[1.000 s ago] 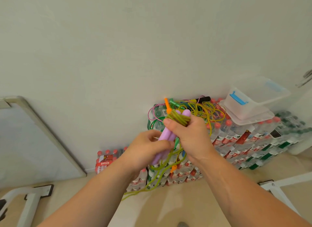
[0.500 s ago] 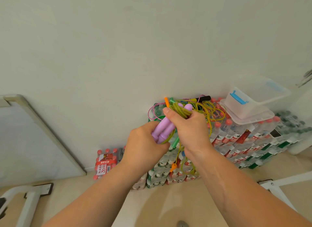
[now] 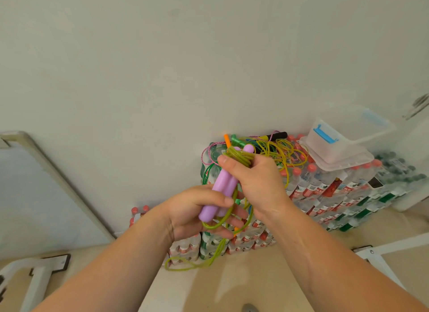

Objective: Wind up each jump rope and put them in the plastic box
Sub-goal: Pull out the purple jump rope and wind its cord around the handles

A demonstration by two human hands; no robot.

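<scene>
I hold a jump rope with two purple handles and a yellow-green cord. My right hand grips the upper part of the handles, with the cord wound in several turns under its thumb. My left hand is closed on the lower ends of the handles and on a loop of the cord. A loose length of cord hangs down below my hands. Behind them lies a tangle of other jump ropes on stacked bottle packs. The clear plastic box with blue clips stands to the right, on its lid.
Shrink-wrapped packs of water bottles are stacked against the white wall. A framed panel leans on the wall at left. White metal frame legs stand on the beige floor at the lower left and another frame leg at the lower right.
My left hand has dropped lower on the purple handles and turned palm up, with a cord loop across its fingers. My right hand stays at the top, holding the wound turns.
</scene>
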